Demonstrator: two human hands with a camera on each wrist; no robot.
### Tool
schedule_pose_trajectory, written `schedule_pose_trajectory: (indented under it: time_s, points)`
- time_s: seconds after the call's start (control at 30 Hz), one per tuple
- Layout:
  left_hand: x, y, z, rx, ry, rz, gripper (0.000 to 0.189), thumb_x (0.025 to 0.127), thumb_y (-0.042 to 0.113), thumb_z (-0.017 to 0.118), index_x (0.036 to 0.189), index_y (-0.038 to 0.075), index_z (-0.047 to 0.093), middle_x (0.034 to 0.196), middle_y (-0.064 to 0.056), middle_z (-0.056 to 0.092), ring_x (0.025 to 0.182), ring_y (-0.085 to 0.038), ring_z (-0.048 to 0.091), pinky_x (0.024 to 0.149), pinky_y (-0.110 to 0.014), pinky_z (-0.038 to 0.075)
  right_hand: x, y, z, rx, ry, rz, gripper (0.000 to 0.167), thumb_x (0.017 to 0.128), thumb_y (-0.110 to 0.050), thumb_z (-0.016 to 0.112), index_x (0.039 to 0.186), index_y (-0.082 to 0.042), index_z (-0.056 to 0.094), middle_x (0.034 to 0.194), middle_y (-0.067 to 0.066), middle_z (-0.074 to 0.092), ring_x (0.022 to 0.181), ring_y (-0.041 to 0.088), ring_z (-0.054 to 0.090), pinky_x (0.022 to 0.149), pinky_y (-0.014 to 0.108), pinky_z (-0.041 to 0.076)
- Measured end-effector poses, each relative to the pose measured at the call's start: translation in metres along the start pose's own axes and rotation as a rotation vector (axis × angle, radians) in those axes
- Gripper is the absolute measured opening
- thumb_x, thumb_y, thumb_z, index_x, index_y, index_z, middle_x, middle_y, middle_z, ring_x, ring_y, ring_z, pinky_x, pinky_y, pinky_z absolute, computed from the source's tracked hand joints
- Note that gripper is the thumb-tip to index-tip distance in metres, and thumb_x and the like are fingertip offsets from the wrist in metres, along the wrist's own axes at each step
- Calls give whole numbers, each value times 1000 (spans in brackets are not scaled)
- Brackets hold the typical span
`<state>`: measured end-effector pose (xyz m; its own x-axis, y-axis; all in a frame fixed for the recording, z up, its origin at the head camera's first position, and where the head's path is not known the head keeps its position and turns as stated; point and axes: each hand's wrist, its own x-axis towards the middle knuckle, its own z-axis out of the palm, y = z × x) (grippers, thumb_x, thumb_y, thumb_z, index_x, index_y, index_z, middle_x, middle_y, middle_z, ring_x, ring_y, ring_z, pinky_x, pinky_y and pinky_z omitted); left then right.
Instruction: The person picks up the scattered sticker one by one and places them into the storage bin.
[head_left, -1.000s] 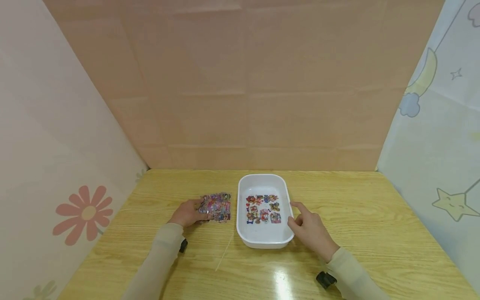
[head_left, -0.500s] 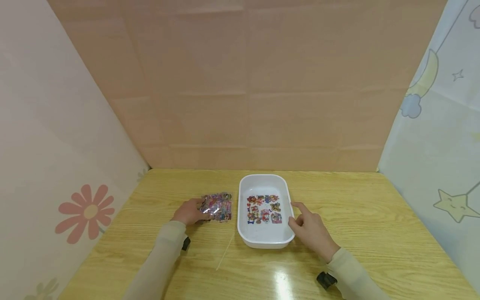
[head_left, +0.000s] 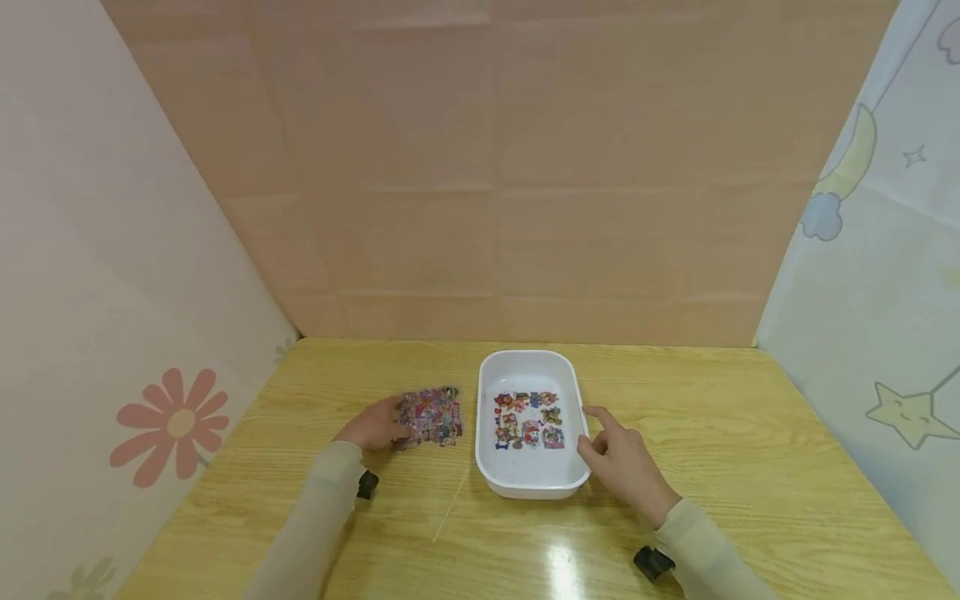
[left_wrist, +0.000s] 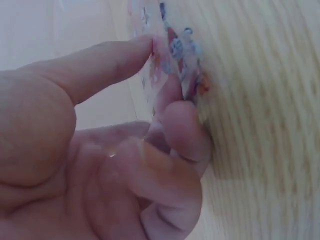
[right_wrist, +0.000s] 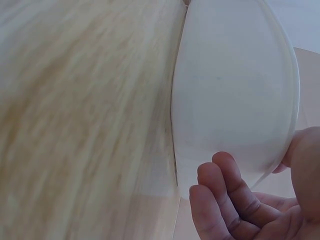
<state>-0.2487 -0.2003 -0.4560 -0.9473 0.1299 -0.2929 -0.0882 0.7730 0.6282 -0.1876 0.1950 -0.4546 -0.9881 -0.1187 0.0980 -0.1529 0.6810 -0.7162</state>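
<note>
The left hand [head_left: 375, 425] gripped the left edge of a clear sheet [head_left: 431, 417] printed with small, colourful figures, its thumb lying on one face and a finger behind the other. The sheet lay low over the left part of the wood-grain desk [head_left: 712, 433], just left of a white tray [head_left: 525, 468] and apart from it. In the left wrist view, other fingers of that hand were bent near the sheet's edge, though blur hid the exact contact.

The right hand [head_left: 628, 468] held the tray by its right rim, thumb and index finger set apart along it. From the right wrist view, the remaining fingers were curved beside the outer wall; whether they touched it could not be told.

The tray stood upright on the desk, its long sides running near to far. On its floor were small, bright cartoon pictures [head_left: 531, 432], grouped toward the middle, with white around them. A thin, pale strip [head_left: 450, 506] lay on the desk, between the left forearm and the tray's near left corner.

Cream sleeves [head_left: 311, 517] covered both forearms, with a black wrist device [head_left: 654, 563] at the right cuff. A tan backdrop [head_left: 487, 208] rose beyond the far edge.
</note>
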Motion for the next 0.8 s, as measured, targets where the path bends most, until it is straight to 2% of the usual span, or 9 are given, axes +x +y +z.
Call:
schedule_pose_trajectory:
  time_s: [0.07,0.13,0.2,0.27,0.33,0.43,0.5,0.63,0.8]
  points:
    - [0,-3,-2,-35,-11,-16,79,98,24,65,157,-3,20,154,-29,37,80,-26,55,56,-35,42,-1,0,0,-3,1,3,52,97,-15,61,145,-2,46,73,3,68,57,12,56,53,26,47]
    - [-2,-5,-4,-76,-15,-29,82,99,24,64,158,-5,14,145,-32,46,69,-19,49,54,-32,39,-1,-1,0,-6,3,5,52,97,-16,61,145,-2,46,72,2,68,57,12,56,53,26,46]
    - [-4,-6,-5,-114,6,-34,82,98,22,64,156,-8,15,135,-31,53,62,-16,46,54,-31,39,-1,-2,-1,-9,5,5,52,97,-16,61,144,-2,46,72,1,68,57,12,56,54,26,46]
    - [-6,-8,-6,-153,35,-37,76,98,20,65,153,-10,23,123,-28,62,57,-14,45,55,-32,42,-1,-2,-1,-11,7,3,51,97,-16,61,144,-2,47,71,0,67,57,12,56,54,26,46]
    - [-9,-9,-7,-180,73,-36,64,97,19,66,146,-11,38,117,-23,65,67,-14,56,62,-34,48,-1,-2,-1,-11,8,1,51,97,-16,61,144,-1,47,71,0,67,57,12,56,54,26,46]
    - [-10,-11,-8,-184,124,-21,40,97,18,66,126,-8,60,108,-18,70,84,-20,66,71,-37,52,-2,-2,-1,-11,8,-1,51,97,-15,61,144,-2,47,72,1,68,57,12,56,54,26,46]
    - [-10,-12,-8,-207,150,-14,27,96,17,67,114,-4,69,101,-14,72,85,-23,67,70,-37,52,-2,-2,-1,-12,8,0,51,97,-16,61,144,-2,47,72,2,68,57,12,56,54,26,46]
    - [-9,-14,-9,-229,195,2,20,97,16,66,101,-1,75,91,-12,72,71,-19,60,61,-31,46,-1,-1,-1,-16,10,3,51,97,-16,61,144,-2,47,72,1,68,57,12,56,54,26,46]
    - [-9,-15,-10,-297,211,-10,20,97,16,67,97,-1,76,84,-14,72,56,-15,46,53,-30,40,-1,-2,-1,-7,0,8,51,97,-16,61,145,-2,46,72,2,68,57,13,56,53,27,46]
